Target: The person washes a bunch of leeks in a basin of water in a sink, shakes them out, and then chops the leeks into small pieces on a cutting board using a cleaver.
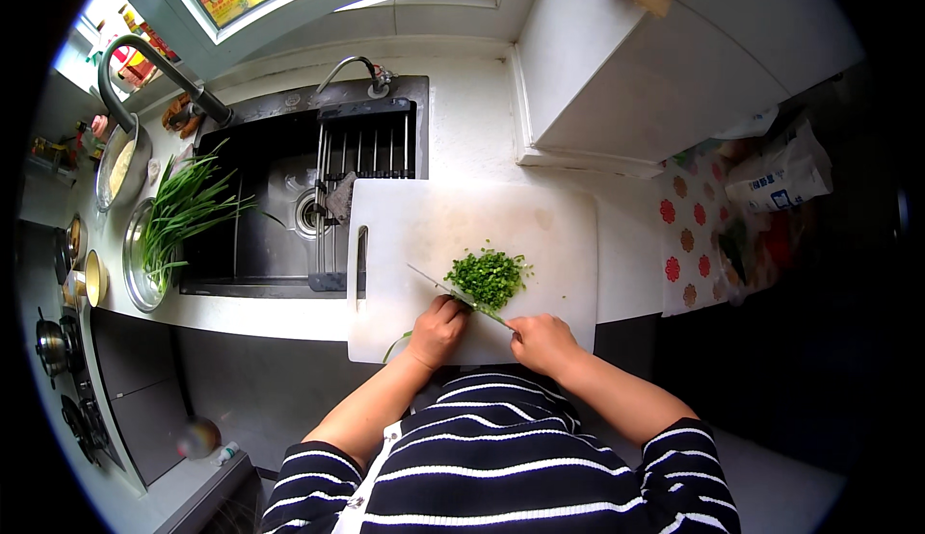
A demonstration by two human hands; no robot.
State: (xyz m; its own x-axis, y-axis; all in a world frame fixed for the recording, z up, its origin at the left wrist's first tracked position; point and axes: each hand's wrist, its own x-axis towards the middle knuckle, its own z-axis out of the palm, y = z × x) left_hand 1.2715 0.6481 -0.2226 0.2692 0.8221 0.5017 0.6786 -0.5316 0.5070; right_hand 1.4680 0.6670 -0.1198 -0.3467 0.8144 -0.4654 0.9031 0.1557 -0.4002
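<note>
Our left hand [438, 330] rests curled on the white cutting board [540, 221], pinning a green stalk [396, 345] at its near edge. Our right hand [542, 341] grips the knife [453, 292], blade angled left beside the chopped greens pile [489, 276]. Whole chives [183, 211] sit in a metal bowl [135, 279] left of the sink [270, 207].

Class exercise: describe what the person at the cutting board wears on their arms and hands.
Both hands, left hand and right hand, are bare: no gloves, and no rings or watch can be made out. The forearms are uncovered. Short sleeves of a dark top with thin white stripes end near the elbows.
</note>
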